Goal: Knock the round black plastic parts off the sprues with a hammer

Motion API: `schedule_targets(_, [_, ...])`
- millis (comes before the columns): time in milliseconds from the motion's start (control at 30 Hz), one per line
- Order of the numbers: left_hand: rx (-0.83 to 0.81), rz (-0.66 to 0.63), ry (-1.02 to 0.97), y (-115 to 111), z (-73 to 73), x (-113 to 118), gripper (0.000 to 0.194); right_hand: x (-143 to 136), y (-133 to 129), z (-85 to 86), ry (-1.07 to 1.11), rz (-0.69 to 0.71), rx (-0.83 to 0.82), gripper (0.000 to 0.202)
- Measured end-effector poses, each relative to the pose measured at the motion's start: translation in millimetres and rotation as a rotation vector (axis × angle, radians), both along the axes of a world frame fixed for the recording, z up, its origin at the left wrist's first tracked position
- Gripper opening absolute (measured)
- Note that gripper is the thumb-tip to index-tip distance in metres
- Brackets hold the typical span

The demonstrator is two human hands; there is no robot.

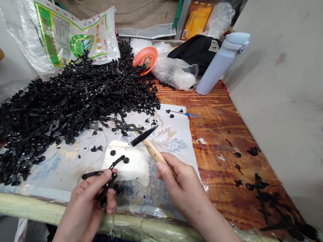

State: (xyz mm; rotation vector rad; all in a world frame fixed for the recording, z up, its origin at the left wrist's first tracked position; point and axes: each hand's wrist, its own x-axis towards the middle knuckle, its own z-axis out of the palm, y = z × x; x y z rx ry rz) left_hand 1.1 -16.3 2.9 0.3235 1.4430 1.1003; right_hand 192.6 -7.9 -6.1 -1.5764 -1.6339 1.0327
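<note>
"What are my hands doing on your screen?"

"My left hand point(90, 197), at seven o'clock from the white block point(140, 166), pinches some dark linked strips point(91, 174), smooth, slim and round-ended; their upper end reaches over the block. My right hand point(182, 179), at about three o'clock, is closed round the hammer point(152, 147): pale wooden handle marked in dark letters, black tapering head just past the block's top edge, towards one o'clock."

"And the surfaces?"

"The block is matt and roughly rectangular, with a ragged edge. It sits on a glossy floral sheet point(183, 139) in grey, blue and beige. The streaky reddish-brown wood point(217, 128) at three o'clock looks varnished."

"Count for me."

"One hammer, one block, two black discs point(113, 153) on it. One pale blue bottle point(219, 67) and one pen point(192, 115), both at one o'clock; one orange dish point(150, 58) at twelve. The tangled black heap point(88, 91) at ten has too many pieces to count. I can't tell exactly how many strips I'm holding; my fingers hide some."
</note>
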Motion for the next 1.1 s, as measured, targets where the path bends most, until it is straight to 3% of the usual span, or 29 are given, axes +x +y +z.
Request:
schedule_targets(333, [0.000, -0.036, -0.017, 0, -6.9, -3, 0.029, 0, -1, 1.7, -0.008, 0.024, 0.021, 0.022])
schedule_targets(700, [-0.020, -0.047, 0.017, 0, -2.8, 1, 0.027, 0, -3, 1.0, -0.053, 0.030, 0.040, 0.025])
schedule_targets(900, [-0.036, -0.073, 0.029, 0, -4.1, -1, 0.030, 1, -13, 12.6, -0.270, 0.069, 0.251, 0.039])
schedule_targets(1100, [-0.009, -0.130, 0.048, 2, -6.6, -5, 0.030, 1, -16, 12.3, -0.216, 0.076, 0.441, 0.051])
